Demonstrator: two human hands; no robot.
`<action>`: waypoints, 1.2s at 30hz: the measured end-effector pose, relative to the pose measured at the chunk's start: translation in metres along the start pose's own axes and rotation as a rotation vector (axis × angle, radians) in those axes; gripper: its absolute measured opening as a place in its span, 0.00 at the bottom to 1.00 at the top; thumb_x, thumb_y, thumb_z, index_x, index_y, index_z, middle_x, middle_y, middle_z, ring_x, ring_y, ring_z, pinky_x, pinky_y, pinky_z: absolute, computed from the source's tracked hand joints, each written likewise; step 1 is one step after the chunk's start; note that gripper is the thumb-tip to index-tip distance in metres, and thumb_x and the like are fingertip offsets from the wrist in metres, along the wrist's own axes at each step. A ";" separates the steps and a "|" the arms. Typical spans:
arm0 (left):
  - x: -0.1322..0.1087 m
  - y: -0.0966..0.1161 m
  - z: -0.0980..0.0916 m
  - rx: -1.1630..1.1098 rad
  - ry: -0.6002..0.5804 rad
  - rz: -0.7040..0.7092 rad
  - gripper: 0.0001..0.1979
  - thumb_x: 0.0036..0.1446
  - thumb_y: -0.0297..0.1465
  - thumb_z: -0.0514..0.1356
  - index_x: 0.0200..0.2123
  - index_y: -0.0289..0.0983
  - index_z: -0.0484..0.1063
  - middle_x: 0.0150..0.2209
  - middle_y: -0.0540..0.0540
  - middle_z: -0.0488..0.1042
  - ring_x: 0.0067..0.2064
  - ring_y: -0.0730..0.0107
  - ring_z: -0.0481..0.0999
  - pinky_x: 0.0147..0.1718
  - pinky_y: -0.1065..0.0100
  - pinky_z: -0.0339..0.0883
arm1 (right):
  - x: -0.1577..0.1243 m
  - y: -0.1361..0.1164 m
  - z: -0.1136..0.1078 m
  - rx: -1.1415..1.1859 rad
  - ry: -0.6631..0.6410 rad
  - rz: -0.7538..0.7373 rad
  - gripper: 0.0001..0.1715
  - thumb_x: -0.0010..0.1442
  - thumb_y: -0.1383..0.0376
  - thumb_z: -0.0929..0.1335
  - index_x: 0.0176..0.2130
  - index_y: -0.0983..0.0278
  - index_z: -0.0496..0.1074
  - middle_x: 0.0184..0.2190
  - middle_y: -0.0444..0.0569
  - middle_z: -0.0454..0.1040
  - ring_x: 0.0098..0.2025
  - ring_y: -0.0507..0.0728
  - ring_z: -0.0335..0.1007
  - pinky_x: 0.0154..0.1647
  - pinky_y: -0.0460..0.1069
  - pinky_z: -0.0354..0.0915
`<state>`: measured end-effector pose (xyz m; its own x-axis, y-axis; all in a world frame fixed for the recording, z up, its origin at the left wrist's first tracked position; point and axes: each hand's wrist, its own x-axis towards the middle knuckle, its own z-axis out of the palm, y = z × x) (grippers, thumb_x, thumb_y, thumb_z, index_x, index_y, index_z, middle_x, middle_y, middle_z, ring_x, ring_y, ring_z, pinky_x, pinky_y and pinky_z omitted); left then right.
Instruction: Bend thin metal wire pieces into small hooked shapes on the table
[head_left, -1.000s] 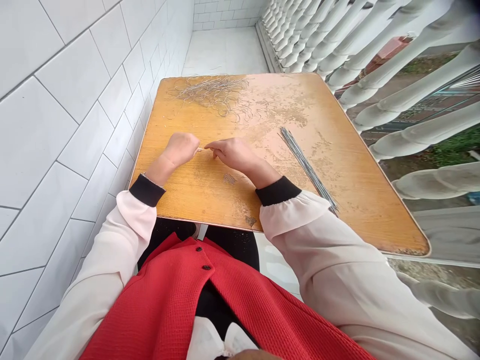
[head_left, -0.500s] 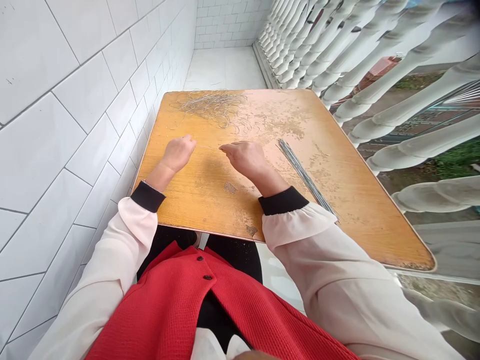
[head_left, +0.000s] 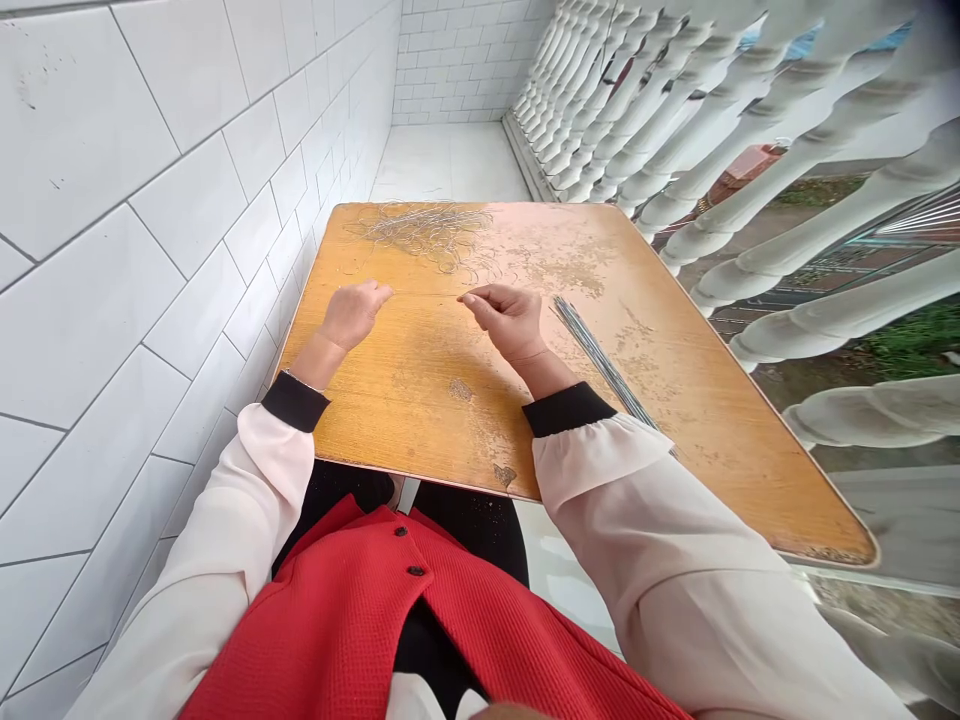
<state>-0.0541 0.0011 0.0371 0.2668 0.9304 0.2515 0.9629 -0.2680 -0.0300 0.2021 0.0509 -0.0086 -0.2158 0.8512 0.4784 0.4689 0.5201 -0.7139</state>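
Observation:
A thin wire stretches nearly level between my two hands, above the wooden table. My left hand is closed on its left end, knuckles up. At the other end, my right hand pinches the wire between thumb and forefinger. Beyond my hands lies a loose heap of curled, bent wires at the table's far left. To the right of my right hand rests a bundle of straight grey wires, lying at a slant.
A white tiled wall runs close along the left. White balusters line the right side beyond the table edge. The table top has worn, peeling patches, and its near edge is just before my lap.
My right hand has moved slightly right and turned so its thumb shows, and more of the wire now spans between the hands. My left hand stays closed in nearly the same place.

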 end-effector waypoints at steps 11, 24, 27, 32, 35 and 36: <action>0.000 0.015 0.000 -0.040 -0.040 0.021 0.21 0.65 0.20 0.44 0.44 0.37 0.77 0.39 0.39 0.77 0.34 0.62 0.71 0.32 0.61 0.53 | -0.001 -0.011 0.001 -0.420 -0.218 -0.243 0.31 0.62 0.48 0.70 0.58 0.62 0.78 0.53 0.62 0.80 0.57 0.73 0.72 0.60 0.67 0.65; 0.000 0.003 0.006 -0.079 0.046 0.001 0.19 0.69 0.26 0.45 0.43 0.40 0.77 0.39 0.40 0.78 0.36 0.61 0.74 0.32 0.61 0.55 | -0.003 -0.021 0.000 -0.216 -0.199 -0.076 0.22 0.69 0.50 0.63 0.38 0.57 0.81 0.28 0.51 0.81 0.31 0.61 0.77 0.40 0.56 0.71; 0.001 0.002 0.007 -0.085 0.042 -0.001 0.19 0.70 0.27 0.45 0.44 0.40 0.77 0.40 0.41 0.79 0.39 0.61 0.75 0.33 0.62 0.56 | -0.002 -0.020 -0.001 -0.214 -0.229 -0.076 0.22 0.70 0.50 0.63 0.39 0.58 0.82 0.30 0.51 0.82 0.32 0.61 0.78 0.39 0.56 0.72; 0.000 0.013 0.005 -0.080 -0.022 0.025 0.20 0.70 0.27 0.44 0.46 0.38 0.76 0.43 0.39 0.79 0.41 0.59 0.76 0.37 0.61 0.59 | -0.005 -0.028 0.010 -0.218 -0.290 -0.080 0.20 0.70 0.54 0.64 0.44 0.61 0.82 0.36 0.54 0.84 0.39 0.63 0.81 0.43 0.56 0.72; 0.000 0.016 0.005 -0.096 0.017 0.049 0.20 0.71 0.27 0.44 0.47 0.39 0.76 0.42 0.40 0.79 0.41 0.61 0.76 0.36 0.63 0.60 | -0.007 -0.035 0.017 -0.187 -0.273 -0.055 0.20 0.70 0.56 0.63 0.44 0.62 0.82 0.36 0.54 0.84 0.39 0.63 0.81 0.44 0.56 0.73; 0.000 0.016 0.006 -0.096 0.034 0.054 0.20 0.71 0.28 0.44 0.47 0.39 0.76 0.42 0.41 0.80 0.40 0.61 0.76 0.36 0.63 0.60 | -0.007 -0.037 0.019 -0.156 -0.272 -0.032 0.20 0.71 0.56 0.63 0.44 0.62 0.81 0.35 0.54 0.84 0.37 0.62 0.81 0.43 0.56 0.73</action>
<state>-0.0386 -0.0022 0.0311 0.3156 0.9052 0.2846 0.9384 -0.3423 0.0481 0.1703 0.0265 0.0047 -0.4434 0.8334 0.3300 0.5798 0.5474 -0.6034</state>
